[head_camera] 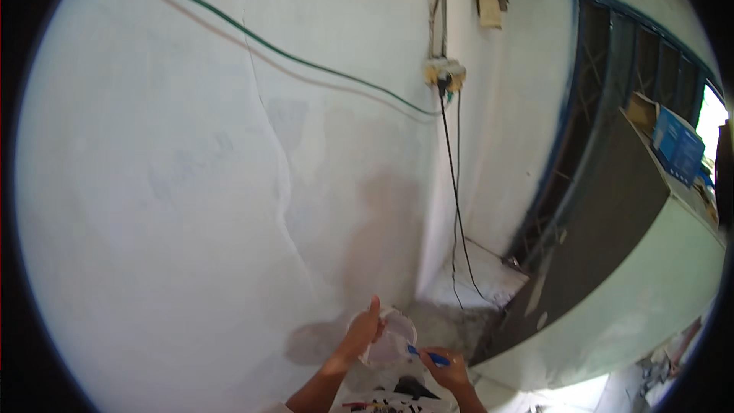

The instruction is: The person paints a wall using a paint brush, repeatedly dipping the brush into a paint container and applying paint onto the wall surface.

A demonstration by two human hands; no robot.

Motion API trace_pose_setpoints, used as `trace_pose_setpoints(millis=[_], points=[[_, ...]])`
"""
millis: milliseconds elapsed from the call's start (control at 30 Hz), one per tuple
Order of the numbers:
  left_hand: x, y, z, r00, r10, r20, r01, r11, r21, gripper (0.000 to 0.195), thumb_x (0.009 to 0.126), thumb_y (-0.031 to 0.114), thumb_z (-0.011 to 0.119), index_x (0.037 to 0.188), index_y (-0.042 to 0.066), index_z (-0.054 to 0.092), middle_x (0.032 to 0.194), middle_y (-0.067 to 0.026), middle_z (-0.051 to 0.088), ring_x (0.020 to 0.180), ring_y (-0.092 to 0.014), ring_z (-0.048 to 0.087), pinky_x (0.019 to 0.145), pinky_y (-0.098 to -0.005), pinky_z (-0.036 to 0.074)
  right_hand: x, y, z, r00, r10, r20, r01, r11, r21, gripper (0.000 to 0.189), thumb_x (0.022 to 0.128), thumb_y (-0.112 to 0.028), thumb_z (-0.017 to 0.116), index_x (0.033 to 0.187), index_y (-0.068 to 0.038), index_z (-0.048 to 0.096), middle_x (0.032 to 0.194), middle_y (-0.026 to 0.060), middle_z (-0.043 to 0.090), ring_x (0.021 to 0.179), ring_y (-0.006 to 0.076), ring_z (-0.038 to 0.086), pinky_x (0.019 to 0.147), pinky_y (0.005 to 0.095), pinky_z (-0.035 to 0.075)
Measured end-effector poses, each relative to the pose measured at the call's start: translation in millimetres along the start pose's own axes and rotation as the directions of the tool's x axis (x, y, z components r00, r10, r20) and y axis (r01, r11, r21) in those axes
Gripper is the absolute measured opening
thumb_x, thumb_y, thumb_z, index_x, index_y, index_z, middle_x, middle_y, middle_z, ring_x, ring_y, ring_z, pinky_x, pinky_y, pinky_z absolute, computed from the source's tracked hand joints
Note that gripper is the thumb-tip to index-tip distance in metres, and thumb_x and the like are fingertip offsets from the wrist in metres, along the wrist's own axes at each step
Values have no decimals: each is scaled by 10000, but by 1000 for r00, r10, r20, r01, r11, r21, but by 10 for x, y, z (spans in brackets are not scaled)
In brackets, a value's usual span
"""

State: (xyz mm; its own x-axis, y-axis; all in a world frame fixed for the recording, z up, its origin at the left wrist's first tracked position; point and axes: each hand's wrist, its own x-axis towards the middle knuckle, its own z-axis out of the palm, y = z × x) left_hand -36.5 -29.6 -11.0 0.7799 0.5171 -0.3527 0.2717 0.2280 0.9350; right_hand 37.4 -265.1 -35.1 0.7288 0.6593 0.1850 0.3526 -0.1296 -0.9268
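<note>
My left hand (367, 328) grips the side of a round white bucket (406, 324), its thumb pointing up past the rim. Pale, whitish material (387, 349) shows inside the bucket. In my right hand (448, 368) is a hand tool with a blue handle (430, 356). The tool's front end is at the bucket's right side; whether it is a brush or a scraper cannot be made out. Both hands are low in the view, close to a white plastered wall (172, 241). A smooth white filler streak (283, 183) runs down a crack in that wall.
A green cable (275, 53) crosses the wall to a yellowed socket box (445, 73). Black cords (453, 172) hang from it to the floor. On the right stands a pale green cabinet (619, 310) bearing a blue box (678, 146), before a blue-framed grille door (596, 63).
</note>
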Motion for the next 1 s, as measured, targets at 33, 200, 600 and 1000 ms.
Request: trace_pose_setpoints(millis=[33,200,600,1000], points=[[-32,14,-8,999,22,-33,-22,1000,-2,745,950,719,264,661,86,530,526,21,416,456,-97,375,450,-266,295,3,67,-24,1000,-8,-8,8,999,52,159,914,-153,674,960,-5,711,833,96,723,746,127,683,700,263,532],[-175,115,105,985,-65,-160,19,962,-272,679,954,710,277,688,117,474,544,51,335,452,-90,281,447,-254,226,342,339,-146,989,113,91,-137,933,334,178,959,-142,607,1002,19,669,810,101,709,716,140,671,671,277,540],[-568,57,118,874,-130,-467,-76,915,-395,800,816,885,177,700,132,423,536,74,245,460,-101,218,466,-258,231,2570,-1419,61,914,-339,-221,391,600,698,253,1030,-174,464,1030,42,597,873,112,646,790,172,634,725,311,520],[-1040,-519,-88,832,-238,-501,-80,842,-533,754,880,814,247,687,110,438,527,60,287,436,-92,243,435,-255,212,2934,-2518,550,935,-155,-320,353,289,890,258,1020,-172,457,1049,52,581,931,177,678,820,235,694,772,343,574]])
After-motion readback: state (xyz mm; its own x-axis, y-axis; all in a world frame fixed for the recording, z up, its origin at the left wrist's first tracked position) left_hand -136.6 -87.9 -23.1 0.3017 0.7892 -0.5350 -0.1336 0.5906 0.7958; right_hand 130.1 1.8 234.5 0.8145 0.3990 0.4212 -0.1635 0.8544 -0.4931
